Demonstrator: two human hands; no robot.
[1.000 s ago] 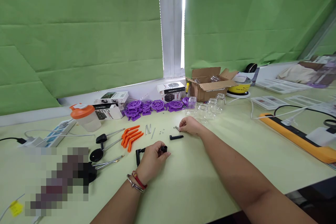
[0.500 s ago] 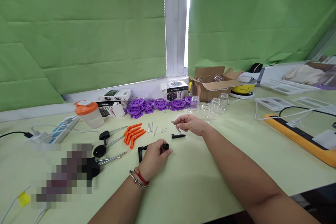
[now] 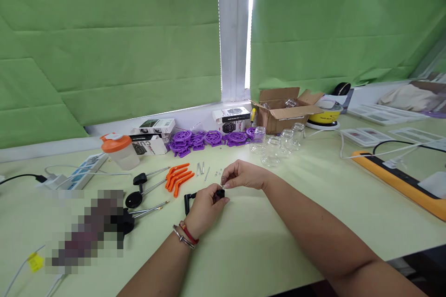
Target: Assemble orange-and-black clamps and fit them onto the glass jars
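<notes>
My left hand (image 3: 205, 204) is closed round a black plastic part (image 3: 220, 193), whose hollow round end shows past the fingers. An angled black arm (image 3: 187, 203) sticks out on the hand's other side. With thumb and fingertips pinched, my right hand (image 3: 248, 175) holds a small metal spring (image 3: 223, 187) at the mouth of that round end. Most of the spring is hidden by the fingers. Orange curved handles (image 3: 178, 177) lie to the left, beside thin metal pins (image 3: 201, 168) and tiny metal bits (image 3: 218, 172).
Purple plastic wheel-like pieces (image 3: 213, 138) and printed boxes (image 3: 232, 120) line the back. Glass jars (image 3: 272, 151) stand before an open cardboard box (image 3: 284, 118). Black knobs with metal rods (image 3: 134, 199) and an orange-lidded shaker (image 3: 118, 151) are left; an orange power strip (image 3: 400, 185) is right.
My right hand has moved left and down, bringing the spring to the black part's round end. The short black piece on the table is now out of sight behind it. My left hand stays put.
</notes>
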